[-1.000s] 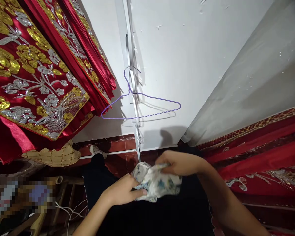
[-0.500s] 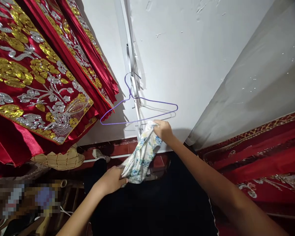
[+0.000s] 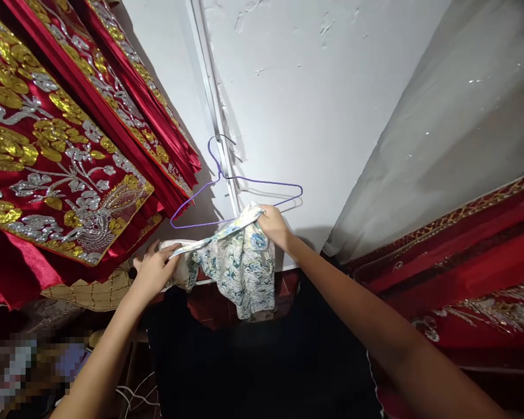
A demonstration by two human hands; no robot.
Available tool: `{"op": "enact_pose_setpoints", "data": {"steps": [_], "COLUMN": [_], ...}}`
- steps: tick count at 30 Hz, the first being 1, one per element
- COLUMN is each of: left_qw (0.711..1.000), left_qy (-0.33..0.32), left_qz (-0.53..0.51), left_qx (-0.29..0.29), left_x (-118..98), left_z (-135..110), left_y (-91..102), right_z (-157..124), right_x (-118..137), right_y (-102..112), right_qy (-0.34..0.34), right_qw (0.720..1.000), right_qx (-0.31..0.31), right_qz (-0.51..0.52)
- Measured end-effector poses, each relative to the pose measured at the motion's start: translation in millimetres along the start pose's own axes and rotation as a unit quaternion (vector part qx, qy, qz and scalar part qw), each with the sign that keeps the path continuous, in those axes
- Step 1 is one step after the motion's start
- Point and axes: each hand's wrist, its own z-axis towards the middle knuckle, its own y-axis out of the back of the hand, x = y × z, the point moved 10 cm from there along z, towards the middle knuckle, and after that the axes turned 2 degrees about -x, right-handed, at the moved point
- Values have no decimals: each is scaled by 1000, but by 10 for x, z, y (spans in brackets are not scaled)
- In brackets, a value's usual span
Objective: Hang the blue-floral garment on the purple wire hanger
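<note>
One floral cloth [image 3: 244, 270], just off centre toward 7 o'clock. Two hands on it: my right hand [image 3: 274, 224] pinching 1 o'clock corner, fingertips partly hidden — my left hand [image 3: 156, 267] pinching 9 o'clock end. One purple hanger [image 3: 264, 183] at 12, bottom wire partly covered. Pixelated patch [image 3: 26, 372] at 8 — unreadable.

Hanger [image 3: 262, 181] on rail [image 3: 206, 78], wall [image 3: 314, 110] behind, garment [image 3: 242, 265] before hanger, hanging cloth [image 3: 78, 157] at left, curtain [image 3: 397, 186] at right
</note>
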Motion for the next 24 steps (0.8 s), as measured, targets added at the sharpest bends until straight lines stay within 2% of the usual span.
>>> {"op": "enact_pose_setpoints", "data": {"steps": [3, 6, 8, 10, 12, 14, 17, 20, 22, 24], "left_qw": [998, 999, 996, 982, 967, 955, 938, 942, 946, 942], "left_qy": [24, -11, -83, -168, -220, -229, -198, -176, -182, -211], "left_qz": [19, -3, -36, -68, -108, -166, -250, -253, -236, -226], "left_qx": [55, 44, -3, -50, -72, -92, -136, -129, -128, -131], "left_x": [159, 126, -85, -386, -652, -814, -825, -743, -717, -765], "left_z": [56, 82, 94, 89, 109, 178, 312, 407, 415, 382], "left_y": [-119, -47, 140, 359, 521, 643, 760, 735, 757, 824], "right_z": [56, -33, -90, -133, -183, -251, -357, -399, -399, -382], "right_x": [-96, -156, -151, -127, -94, -44, 75, 105, 105, 148], "right_y": [101, 207, 238, 214, 142, 62, 66, 410, 795, 1158], "right_qy": [-6, -9, -7, -7, -10, -12, -2, -19, -21, 5], "right_qw": [999, 998, 998, 999, 1000, 1000, 999, 999, 994, 982], "right_qx": [-33, -38, -33, -22, -6, 14, 38, -18, -107, -186], "right_qz": [-38, -49, -48, -37, -19, 2, 20, 21, 25, 19]}}
